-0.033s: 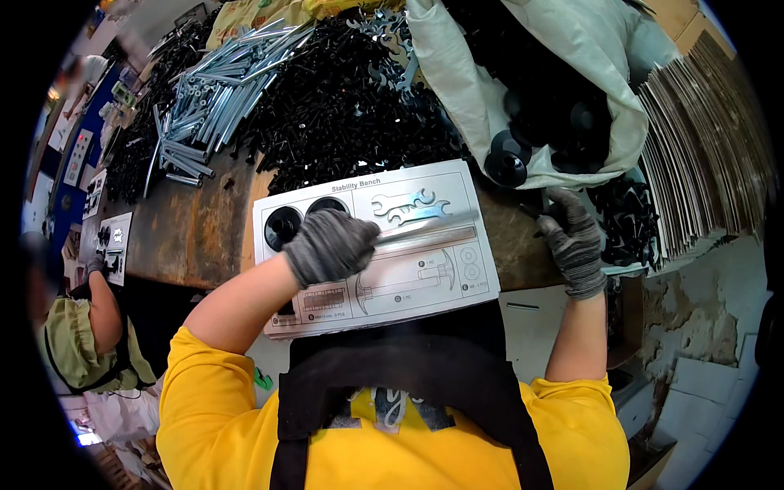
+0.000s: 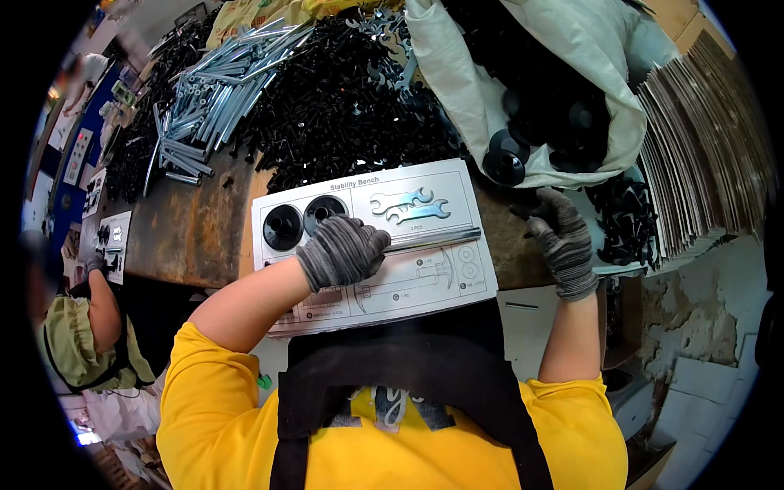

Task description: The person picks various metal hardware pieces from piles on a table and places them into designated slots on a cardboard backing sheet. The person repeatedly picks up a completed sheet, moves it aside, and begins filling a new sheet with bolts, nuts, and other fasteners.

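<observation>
Metal rod lengthwise left-right, slightly tilted

A white printed parts card lies at the bench edge, a white sack behind it

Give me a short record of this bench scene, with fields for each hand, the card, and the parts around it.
left hand: gloved left hand rests on the white parts card, on a long metal bolt
right hand: gloved right hand at the table edge beside the card, near small black parts
on card: two black round discs, two flat wrenches
behind: pile of black screws, silver bolts, white sack of black discs
</observation>
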Demonstrator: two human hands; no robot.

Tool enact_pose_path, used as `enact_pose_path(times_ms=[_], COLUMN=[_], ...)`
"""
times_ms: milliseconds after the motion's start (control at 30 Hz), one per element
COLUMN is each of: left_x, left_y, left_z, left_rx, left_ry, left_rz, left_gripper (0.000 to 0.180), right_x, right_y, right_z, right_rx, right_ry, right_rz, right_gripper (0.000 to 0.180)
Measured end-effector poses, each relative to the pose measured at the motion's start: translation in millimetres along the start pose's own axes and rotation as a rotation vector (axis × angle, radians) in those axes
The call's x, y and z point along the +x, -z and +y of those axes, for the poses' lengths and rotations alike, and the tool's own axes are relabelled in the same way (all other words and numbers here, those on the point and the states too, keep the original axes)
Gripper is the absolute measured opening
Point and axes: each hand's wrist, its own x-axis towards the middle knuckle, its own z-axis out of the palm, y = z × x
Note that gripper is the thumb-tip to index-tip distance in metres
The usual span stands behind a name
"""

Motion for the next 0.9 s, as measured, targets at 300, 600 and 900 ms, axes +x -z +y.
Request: enact_pose_path(times_ms=[300,600,900], left_x=[-9,-45,-128], left_y=[-3,11,0], left_z=[3,5,5], left_rx=[0.009,-0.375,-0.506], left_ry=[0.299,0.489,0.821], left_rz=[-0.177,0.201,0.504], left_gripper=[0.021,0.027,0.025], right_x=[-17,-29,-26], right_y=[-63,-77,-78], right_z=[-16,-14,-21], right_rx=[-0.206,-0.499,-0.461], right_ry=[0.352,0.645,0.666], right_rz=[-0.297,-0.524,-0.460], right_gripper=[0.025,0.023,0.035])
